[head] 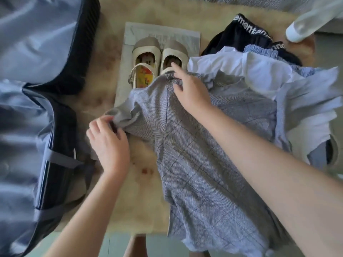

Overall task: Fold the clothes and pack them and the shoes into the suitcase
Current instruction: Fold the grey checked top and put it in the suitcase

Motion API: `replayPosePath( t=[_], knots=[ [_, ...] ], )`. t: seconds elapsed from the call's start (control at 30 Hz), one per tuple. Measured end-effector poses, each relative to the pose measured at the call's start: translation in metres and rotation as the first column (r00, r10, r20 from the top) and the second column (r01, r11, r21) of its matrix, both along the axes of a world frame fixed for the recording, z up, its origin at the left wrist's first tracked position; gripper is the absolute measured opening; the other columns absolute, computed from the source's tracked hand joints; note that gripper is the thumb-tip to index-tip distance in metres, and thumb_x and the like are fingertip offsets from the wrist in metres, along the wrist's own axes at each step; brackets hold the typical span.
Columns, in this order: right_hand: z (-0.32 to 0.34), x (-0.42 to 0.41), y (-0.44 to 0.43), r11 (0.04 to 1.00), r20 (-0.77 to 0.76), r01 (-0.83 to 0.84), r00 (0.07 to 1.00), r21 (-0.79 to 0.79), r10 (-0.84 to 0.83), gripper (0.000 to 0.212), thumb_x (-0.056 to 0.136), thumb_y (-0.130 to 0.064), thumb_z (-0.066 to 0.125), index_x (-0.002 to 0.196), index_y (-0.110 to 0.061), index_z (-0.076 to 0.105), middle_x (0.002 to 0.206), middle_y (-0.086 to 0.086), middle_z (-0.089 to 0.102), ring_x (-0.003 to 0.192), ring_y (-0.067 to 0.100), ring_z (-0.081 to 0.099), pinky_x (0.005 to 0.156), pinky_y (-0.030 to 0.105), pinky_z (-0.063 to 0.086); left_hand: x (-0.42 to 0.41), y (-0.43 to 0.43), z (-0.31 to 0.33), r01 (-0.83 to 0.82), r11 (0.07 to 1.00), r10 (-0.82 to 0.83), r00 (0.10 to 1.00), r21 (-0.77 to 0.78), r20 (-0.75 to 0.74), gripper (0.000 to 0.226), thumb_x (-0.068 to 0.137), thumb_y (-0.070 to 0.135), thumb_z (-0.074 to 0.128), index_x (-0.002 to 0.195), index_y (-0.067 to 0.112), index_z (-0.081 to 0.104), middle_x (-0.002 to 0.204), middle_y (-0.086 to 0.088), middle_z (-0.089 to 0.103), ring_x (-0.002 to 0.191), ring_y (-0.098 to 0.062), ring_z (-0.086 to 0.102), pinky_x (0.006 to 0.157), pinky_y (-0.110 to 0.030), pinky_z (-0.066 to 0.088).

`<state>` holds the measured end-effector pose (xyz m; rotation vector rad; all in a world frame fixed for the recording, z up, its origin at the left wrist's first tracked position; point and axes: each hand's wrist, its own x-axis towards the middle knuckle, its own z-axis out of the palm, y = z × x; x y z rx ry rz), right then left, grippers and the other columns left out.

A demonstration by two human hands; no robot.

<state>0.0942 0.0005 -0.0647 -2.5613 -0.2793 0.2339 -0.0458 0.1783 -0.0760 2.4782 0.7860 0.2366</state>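
Pale, mottled beige tabletop (133, 204) fills the head view. Its near edge runs across the bottom, with pale green floor (111, 245) beyond it. An open suitcase with glossy blue lining and dark navy rims (37, 52) takes the whole left side and overlaps the tabletop's left part. Bare surface shows between the suitcase and a grey-blue checked garment (194, 164), from the left hand down to the near edge. Another bare strip runs along the far edge.

A pair of cream-and-beige strapped shoes (146, 49) stands side by side on a sheet of grey printed paper (185, 34) at centre, apart from the suitcase. The checked garment lies spread from the shoes' heels, which its top edge covers, to the near edge, where its hem hangs over.

The left hand (108, 140) grips the bunched end of the garment's sleeve with curled fingers, just beside the suitcase rim. The right hand (193, 89) pinches the garment's top edge between thumb and bent fingers. Its index finger is straight and reaches over the heel of the right-hand shoe.

Crowding the right side are a plain white garment (250, 71), a black garment with a white-lettered waistband (241, 34) and pale blue striped ruffled fabric (306, 95), heaped together and partly under the checked garment.
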Motion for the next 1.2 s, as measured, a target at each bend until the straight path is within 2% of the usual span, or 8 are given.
replayPosePath(
  t=[0.13,0.27,0.4,0.57,0.77,0.87,1.0,1.2],
  knots=[
    [0.007,-0.058,-0.034,0.979,0.058,0.092,0.993,0.183,-0.104,0.043,0.095,-0.008,0.052,0.137,-0.015,0.050,0.127,0.002,0.062,0.099,0.007,0.062,0.084,0.018,0.048,-0.060,-0.040,0.004,0.018,0.999,-0.020,0.999,-0.051,-0.035,0.027,0.079,0.006,0.062,0.105,0.011,0.057,0.108,-0.010,0.053,0.109,-0.031,0.042,0.093,-0.039,0.028],
    [-0.009,-0.159,-0.055,0.995,0.041,0.059,0.997,0.079,-0.062,0.026,0.090,-0.007,0.062,0.115,-0.011,0.067,0.117,0.000,0.066,0.109,0.015,0.060,0.098,0.030,0.047,-0.110,-0.069,-0.009,-0.098,0.838,-0.160,0.896,-0.537,-0.414,0.026,0.087,0.020,0.067,0.110,0.015,0.056,0.096,0.000,0.061,0.094,-0.023,0.058,0.075,-0.027,0.036],
    [-0.032,-0.238,-0.059,0.993,0.047,-0.116,0.992,-0.018,0.117,0.042,0.080,0.000,0.069,0.119,-0.015,0.066,0.125,-0.001,0.062,0.116,0.017,0.054,0.103,0.037,0.043,-0.137,-0.081,-0.020,-0.165,0.748,-0.256,0.822,-0.643,-0.509,0.036,0.082,0.015,0.072,0.112,0.021,0.052,0.084,0.013,0.060,0.082,-0.013,0.058,0.065,-0.019,0.035],
    [-0.040,-0.242,-0.048,0.903,-0.005,-0.418,0.908,-0.101,0.419,0.072,0.067,0.014,0.072,0.126,-0.025,0.061,0.140,-0.001,0.051,0.125,0.025,0.040,0.101,0.041,0.042,-0.145,-0.085,-0.025,-0.164,0.719,-0.300,0.804,-0.676,-0.514,0.019,0.081,0.019,0.074,0.086,0.018,0.055,0.084,-0.002,0.066,0.080,-0.020,0.061,0.062,-0.018,0.041],
    [-0.033,-0.192,-0.029,0.647,-0.277,-0.748,0.660,-0.148,0.699,0.053,0.096,-0.006,0.049,0.142,-0.033,0.042,0.160,0.000,0.009,0.145,0.028,0.000,0.110,0.042,-0.011,-0.161,-0.079,-0.017,-0.224,0.701,-0.188,0.858,-0.677,-0.478,0.033,0.082,0.026,0.074,0.065,0.012,0.050,0.061,-0.004,0.051,0.057,-0.014,0.044,0.051,-0.018,0.032],
    [-0.030,-0.179,-0.014,0.600,-0.282,-0.776,0.630,-0.194,0.723,0.035,0.094,-0.014,0.056,0.127,-0.023,0.058,0.157,0.005,0.016,0.144,0.031,0.003,0.116,0.044,-0.006,-0.175,-0.071,-0.018,-0.271,0.653,-0.103,0.894,-0.707,-0.437,0.027,0.083,0.026,0.073,0.074,0.003,0.061,0.071,-0.011,0.066,0.065,-0.017,0.058,0.057,-0.017,0.040],
    [-0.028,-0.175,0.012,0.626,-0.151,-0.767,0.642,-0.141,0.752,0.008,0.084,-0.011,0.066,0.091,-0.014,0.069,0.139,0.006,0.045,0.135,0.033,0.025,0.113,0.044,0.016,-0.190,-0.064,-0.014,-0.255,0.632,-0.074,0.920,-0.731,-0.385,0.024,0.088,0.030,0.067,0.079,0.011,0.055,0.075,-0.003,0.063,0.076,-0.021,0.063,0.067,-0.039,0.050],
    [-0.034,-0.190,0.050,0.750,0.125,-0.661,0.745,-0.001,0.656,0.017,0.066,0.003,0.066,0.070,-0.014,0.065,0.094,0.003,0.065,0.108,0.025,0.040,0.097,0.036,0.024,-0.195,-0.039,-0.010,-0.340,0.689,0.126,0.926,-0.640,-0.356,0.021,0.090,0.023,0.064,0.082,0.015,0.047,0.080,-0.006,0.063,0.076,-0.018,0.062,0.066,-0.035,0.047]
  ],
)
